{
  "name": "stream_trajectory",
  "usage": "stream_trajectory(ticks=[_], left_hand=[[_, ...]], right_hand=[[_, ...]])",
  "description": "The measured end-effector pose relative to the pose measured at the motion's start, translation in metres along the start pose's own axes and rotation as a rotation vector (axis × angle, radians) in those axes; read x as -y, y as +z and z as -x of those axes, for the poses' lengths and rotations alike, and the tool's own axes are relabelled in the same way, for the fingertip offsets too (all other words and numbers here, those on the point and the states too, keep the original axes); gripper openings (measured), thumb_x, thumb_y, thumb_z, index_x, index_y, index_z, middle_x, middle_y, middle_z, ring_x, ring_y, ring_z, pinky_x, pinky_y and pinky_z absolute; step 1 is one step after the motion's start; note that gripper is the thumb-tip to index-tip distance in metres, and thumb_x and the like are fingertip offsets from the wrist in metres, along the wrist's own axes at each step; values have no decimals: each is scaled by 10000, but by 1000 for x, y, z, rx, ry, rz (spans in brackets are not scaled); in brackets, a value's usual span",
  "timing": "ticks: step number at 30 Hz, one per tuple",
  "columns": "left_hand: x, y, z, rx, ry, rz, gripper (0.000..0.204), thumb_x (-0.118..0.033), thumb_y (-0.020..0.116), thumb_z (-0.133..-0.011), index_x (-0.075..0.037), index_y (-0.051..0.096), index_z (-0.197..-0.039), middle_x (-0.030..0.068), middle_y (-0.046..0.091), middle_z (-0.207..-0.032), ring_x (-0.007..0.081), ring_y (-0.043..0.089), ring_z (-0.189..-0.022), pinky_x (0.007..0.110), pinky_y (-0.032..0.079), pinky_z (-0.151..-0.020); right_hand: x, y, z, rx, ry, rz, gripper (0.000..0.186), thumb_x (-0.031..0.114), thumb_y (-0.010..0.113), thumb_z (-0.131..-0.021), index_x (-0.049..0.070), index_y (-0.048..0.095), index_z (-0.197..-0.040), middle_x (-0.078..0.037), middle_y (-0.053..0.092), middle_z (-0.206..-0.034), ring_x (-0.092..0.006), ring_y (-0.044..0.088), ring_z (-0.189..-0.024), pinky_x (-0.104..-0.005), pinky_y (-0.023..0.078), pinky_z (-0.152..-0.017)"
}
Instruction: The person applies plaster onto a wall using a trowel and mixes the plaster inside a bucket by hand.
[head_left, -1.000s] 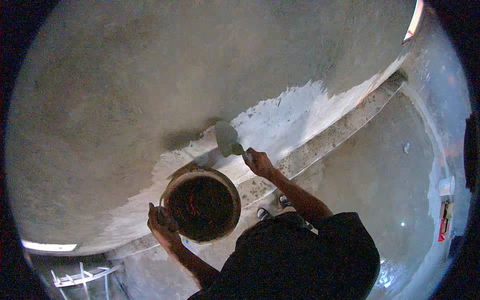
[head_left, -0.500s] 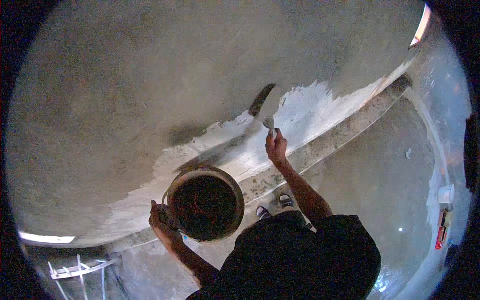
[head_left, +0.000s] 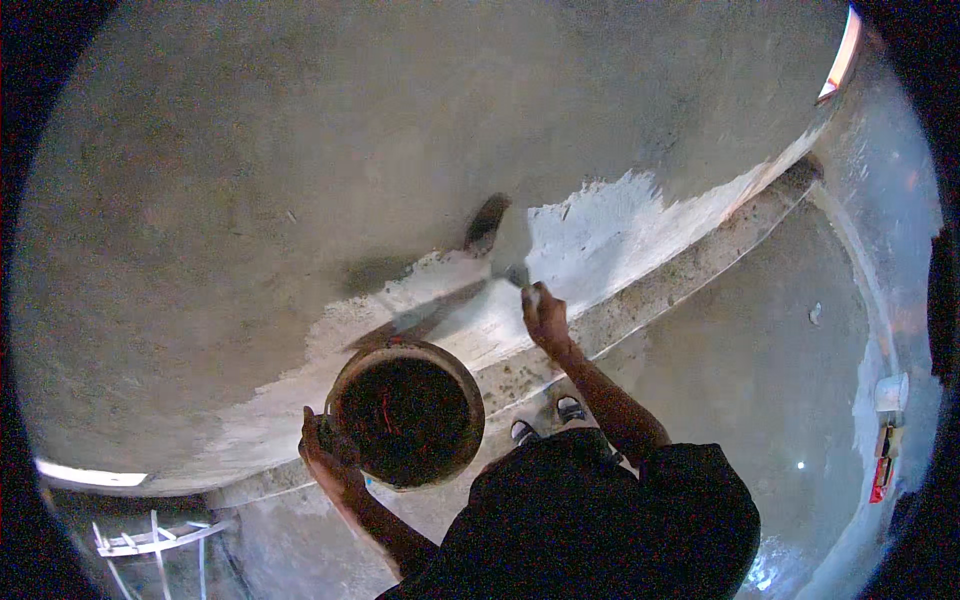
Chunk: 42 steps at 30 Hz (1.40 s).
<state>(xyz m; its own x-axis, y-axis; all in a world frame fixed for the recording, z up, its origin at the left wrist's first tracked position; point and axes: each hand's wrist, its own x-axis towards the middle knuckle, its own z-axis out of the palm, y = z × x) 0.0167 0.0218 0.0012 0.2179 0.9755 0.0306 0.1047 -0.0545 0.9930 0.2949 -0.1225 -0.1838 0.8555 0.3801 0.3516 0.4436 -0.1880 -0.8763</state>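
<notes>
Steeply up-left, blade-first: trowel [head_left: 513, 246] in right hand [head_left: 546, 319]

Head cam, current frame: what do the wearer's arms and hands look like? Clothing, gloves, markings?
Left hand and right hand: bare, no gloves. Left forearm and right forearm: uncovered, no cables seen. Black top; its right sleeve is short and loose-looking. Too dark and grainy to tell small markings.
</notes>
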Motion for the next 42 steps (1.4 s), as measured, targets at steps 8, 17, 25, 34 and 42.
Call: stream_trajectory(ticks=[8, 17, 25, 34, 42], left_hand=[[-5, 11, 4, -1, -39, 11, 369, -326, 465, -842, -123, 410, -539, -38, 346, -493, 73, 325, -427, 231, 272, -406], [-4, 17, 8, -41, 7, 1, 367, -340, 476, -832, -105, 440, -551, -34, 348, -490, 82, 330, -424, 238, 283, -408], [26, 4, -7, 51, 231, -152, 284, -291, 481, -838, -43, 552, -718, -20, 409, -564, 92, 407, -505, 252, 358, -481], [23, 3, -1, 58, 273, -247, 315, -301, 475, -845, -83, 485, -618, -18, 409, -542, 96, 384, -466, 236, 331, -449], [1, 8, -1, 88, -244, 280, 235, -249, 500, -822, -36, 544, -732, -4, 463, -571, 101, 417, -482, 239, 359, -468]], right_hand=[[10, 27, -23, -117, -107, 72, 237, 164, 512, -823, -45, 489, -932, -190, 469, -487, -330, 467, -405, -383, 354, -390], [-1, 4, 20, 191, 55, 54, 247, 266, 520, -818, 28, 467, -857, -202, 539, -567, -397, 544, -539, -443, 439, -479], [-5, -40, -22, -206, 102, 76, 263, 251, 464, -860, -12, 473, -853, -176, 471, -469, -310, 501, -406, -379, 371, -402], [-2, 23, -28, -187, -40, 120, 227, 190, 487, -843, -35, 474, -871, -201, 474, -506, -348, 521, -467, -376, 372, -409], [-22, 11, 28, 46, -11, 77, 271, 201, 501, -834, -45, 455, -939, -219, 495, -534, -381, 536, -520, -413, 402, -438]])
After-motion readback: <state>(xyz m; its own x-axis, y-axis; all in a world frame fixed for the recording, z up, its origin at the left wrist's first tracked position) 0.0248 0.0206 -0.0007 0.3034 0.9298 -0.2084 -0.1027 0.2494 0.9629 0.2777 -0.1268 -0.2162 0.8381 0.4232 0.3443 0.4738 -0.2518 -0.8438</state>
